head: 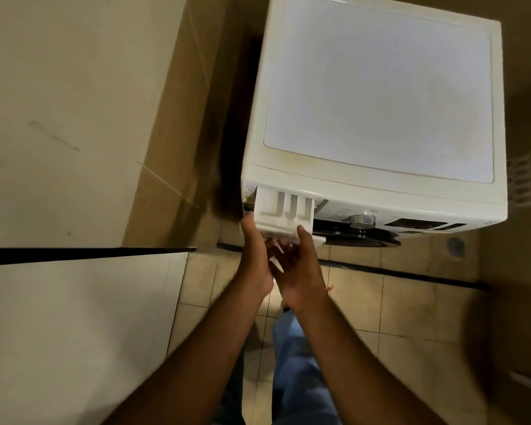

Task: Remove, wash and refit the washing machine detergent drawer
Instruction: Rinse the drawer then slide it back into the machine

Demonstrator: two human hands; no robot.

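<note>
In the middle of the frame, the detergent drawer [284,210] stands partly out of its slot at the upper left corner of the washing machine [377,102]. Our left hand [255,256] and right hand [298,265] grasp its front from below, thumbs on top. If we move it crooked, it could jam in the slot. If the grip slips, it may drop on the tiled floor [396,302] and crack.

Bare forearms, blue trousers [301,372], thin red thread [330,288] at right wrist
</note>
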